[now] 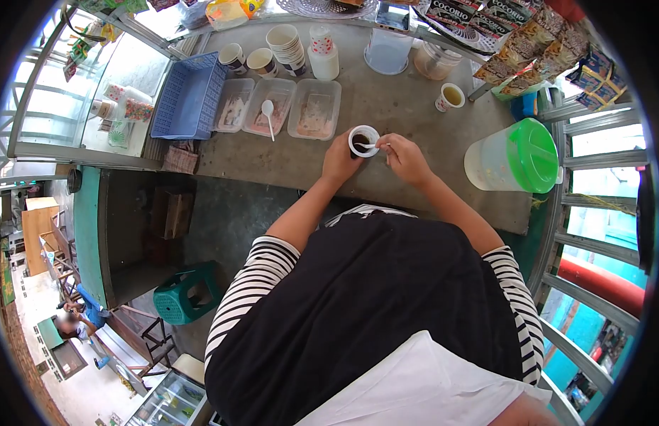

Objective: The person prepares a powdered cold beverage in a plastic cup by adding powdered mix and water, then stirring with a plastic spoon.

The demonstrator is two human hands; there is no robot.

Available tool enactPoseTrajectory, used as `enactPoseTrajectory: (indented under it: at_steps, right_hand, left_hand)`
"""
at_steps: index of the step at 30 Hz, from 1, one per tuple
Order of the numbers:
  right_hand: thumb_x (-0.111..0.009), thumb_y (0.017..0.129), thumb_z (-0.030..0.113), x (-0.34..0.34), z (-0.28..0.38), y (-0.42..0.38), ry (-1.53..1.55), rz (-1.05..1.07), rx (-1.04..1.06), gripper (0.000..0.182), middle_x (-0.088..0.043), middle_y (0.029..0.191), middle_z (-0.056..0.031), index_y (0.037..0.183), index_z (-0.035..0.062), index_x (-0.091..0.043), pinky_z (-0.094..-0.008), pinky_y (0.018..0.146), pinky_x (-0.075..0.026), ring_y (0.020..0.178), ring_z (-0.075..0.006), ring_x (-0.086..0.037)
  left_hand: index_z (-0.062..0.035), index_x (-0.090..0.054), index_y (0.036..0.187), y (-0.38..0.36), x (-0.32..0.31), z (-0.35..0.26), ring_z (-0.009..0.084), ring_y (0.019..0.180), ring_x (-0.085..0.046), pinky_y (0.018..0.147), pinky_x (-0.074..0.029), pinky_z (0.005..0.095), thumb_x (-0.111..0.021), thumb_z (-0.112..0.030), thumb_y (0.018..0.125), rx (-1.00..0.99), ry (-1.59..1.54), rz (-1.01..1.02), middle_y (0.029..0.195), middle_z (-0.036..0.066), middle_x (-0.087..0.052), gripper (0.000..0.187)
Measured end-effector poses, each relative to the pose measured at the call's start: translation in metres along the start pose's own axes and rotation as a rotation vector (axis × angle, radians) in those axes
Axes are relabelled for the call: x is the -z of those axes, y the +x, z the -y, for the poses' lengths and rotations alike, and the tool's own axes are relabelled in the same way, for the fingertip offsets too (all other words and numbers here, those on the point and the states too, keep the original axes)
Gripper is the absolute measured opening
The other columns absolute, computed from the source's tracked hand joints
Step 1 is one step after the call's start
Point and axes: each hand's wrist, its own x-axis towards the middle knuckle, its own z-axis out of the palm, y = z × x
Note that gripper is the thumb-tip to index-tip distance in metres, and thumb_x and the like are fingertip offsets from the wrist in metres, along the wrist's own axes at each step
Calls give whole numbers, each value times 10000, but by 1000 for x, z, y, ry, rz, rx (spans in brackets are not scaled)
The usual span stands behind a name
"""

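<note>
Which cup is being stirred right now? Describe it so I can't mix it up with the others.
Start at the grey counter, near its front edge. The left hand steadies a white cup while the right hand holds a white spoon in it. Only this cup holds dark liquid.

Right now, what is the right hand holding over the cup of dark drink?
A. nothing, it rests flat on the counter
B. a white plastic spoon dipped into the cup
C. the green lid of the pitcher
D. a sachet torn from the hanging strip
B: the right hand pinches a white spoon whose bowl sits in the cup, which the left hand steadies from the side.
</note>
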Motion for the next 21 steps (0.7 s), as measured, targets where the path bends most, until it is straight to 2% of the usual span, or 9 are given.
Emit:
enactPoseTrajectory:
  at_steps: [6,8,9,11,15,18,20,21]
  right_hand:
    - [-569,895,0,10,8,8,-134,-37,100,170,-696,1023,-150,1027,53,-662,-412,773,-538,892,-351,-684]
    - [-572,884,-3,7,8,7,-259,11,116,179,-701,1042,-144,1024,53,-668,-410,775,-547,889,-350,-689]
    - [-572,884,-3,4,8,7,-258,11,117,179,-701,1042,-144,1024,53,-668,-410,775,-547,889,-350,-689]
    - [-576,885,3,-1,9,4,-202,-43,80,181,-703,1033,-141,1029,55,-672,-415,773,-541,890,-354,-683]
    - [-582,889,13,-5,3,4,-137,-72,96,181,-705,1025,-142,1037,57,-675,-423,772,-534,891,-358,-679]
    - [-582,893,17,1,6,7,-124,-96,25,177,-704,1013,-155,1038,59,-676,-430,783,-525,906,-364,-673]
    - [-557,931,-29,3,9,9,-159,-146,43,150,-700,970,-154,1015,13,-674,-345,750,-518,812,-297,-670]
    - [-557,931,-29,1,7,8,-158,-146,40,150,-700,970,-154,1015,13,-674,-345,750,-518,812,-297,-670]
  left_hand:
    - [-94,-602,1247,0,1,-2,359,1084,-645,904,-525,434,-827,-154,734,-16,6,15,1164,151,-679,563]
    - [-92,-606,1238,1,1,-2,354,1078,-649,899,-528,429,-821,-142,733,-20,39,10,1157,147,-682,550]
    - [-92,-606,1238,1,0,1,354,1078,-649,899,-528,429,-821,-142,733,-20,41,9,1157,147,-682,550]
    - [-83,-526,1331,-1,-1,8,353,1131,-615,925,-516,448,-822,-133,719,-3,42,74,1232,140,-646,682]
    - [-81,-528,1327,0,-2,10,355,1134,-610,925,-515,450,-819,-130,721,36,-2,120,1229,142,-644,674]
    - [-91,-525,1338,0,0,6,352,1138,-609,933,-513,448,-821,-132,718,0,26,89,1234,137,-640,688]
    - [-99,-523,1348,0,2,0,349,1141,-608,941,-510,444,-824,-138,718,12,49,79,1241,132,-638,699]
    - [-99,-523,1348,-1,2,2,349,1141,-608,941,-510,444,-824,-138,718,13,48,82,1241,132,-638,699]
